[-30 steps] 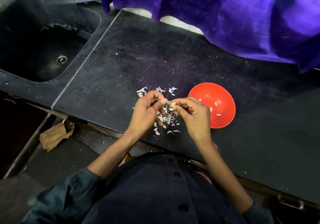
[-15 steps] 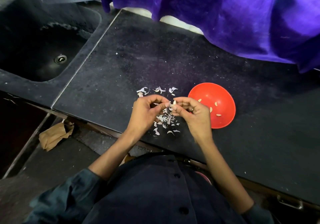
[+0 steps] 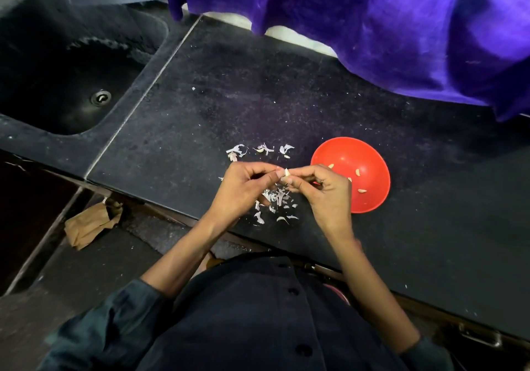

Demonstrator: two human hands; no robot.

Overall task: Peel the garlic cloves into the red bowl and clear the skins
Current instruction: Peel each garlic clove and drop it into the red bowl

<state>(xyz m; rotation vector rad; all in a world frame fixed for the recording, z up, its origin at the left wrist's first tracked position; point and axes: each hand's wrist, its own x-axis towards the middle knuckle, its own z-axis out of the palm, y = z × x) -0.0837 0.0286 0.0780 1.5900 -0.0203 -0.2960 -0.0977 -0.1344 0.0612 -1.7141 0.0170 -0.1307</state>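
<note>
A small pale garlic clove (image 3: 286,172) is pinched between the fingertips of my left hand (image 3: 243,190) and my right hand (image 3: 324,193), just above the dark counter. White garlic skins (image 3: 275,201) lie scattered under my hands, and more skins (image 3: 259,150) sit a little farther back. The red bowl (image 3: 370,152) stands right of my right hand, partly covered by it, with several peeled cloves (image 3: 358,172) inside.
A dark sink (image 3: 71,78) with a drain lies at the far left. Purple cloth (image 3: 372,21) hangs over the back of the black counter (image 3: 200,107). A crumpled brown paper bag (image 3: 91,223) lies on the floor below the counter edge.
My hands have shifted slightly while working the clove; the fingertips have drawn a little apart and the clove now shows between them. The bowl and skins have stayed put.
</note>
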